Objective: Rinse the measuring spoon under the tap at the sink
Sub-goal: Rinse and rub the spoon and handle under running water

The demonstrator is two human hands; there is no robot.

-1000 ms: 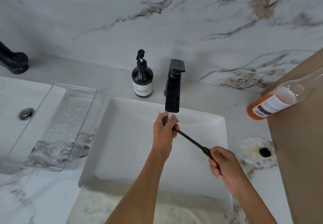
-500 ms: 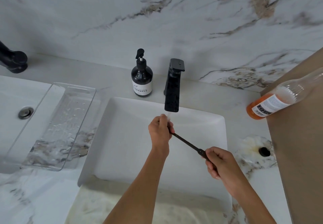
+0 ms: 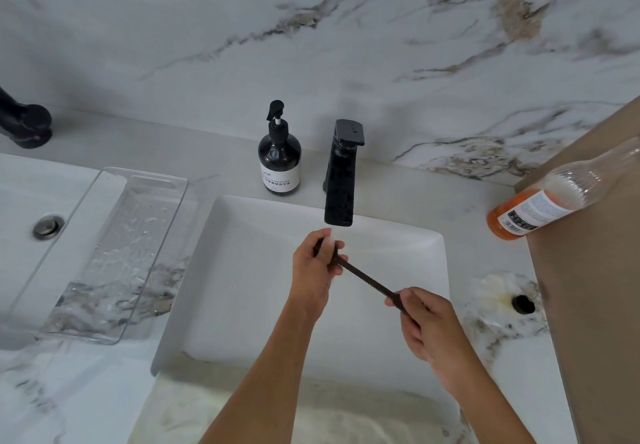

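A long black measuring spoon [image 3: 367, 279] with a ridged handle stretches over the white sink basin [image 3: 242, 291]. My left hand [image 3: 317, 270] is wrapped around its bowl end just below the black tap [image 3: 341, 184], where water runs over the fingers. The bowl itself is hidden in my fingers. My right hand [image 3: 427, 326] grips the handle's other end, lower and to the right.
A black soap pump bottle [image 3: 280, 159] stands left of the tap. A clear wet tray [image 3: 104, 253] spans the counter and a second basin at left. An orange-liquid bottle [image 3: 540, 204] sits on a brown ledge at right, a small black cap [image 3: 523, 304] on the counter below.
My left hand shifted slightly on the spoon's bowl end under the tap, fingers rubbing it. The right hand kept its grip on the handle.
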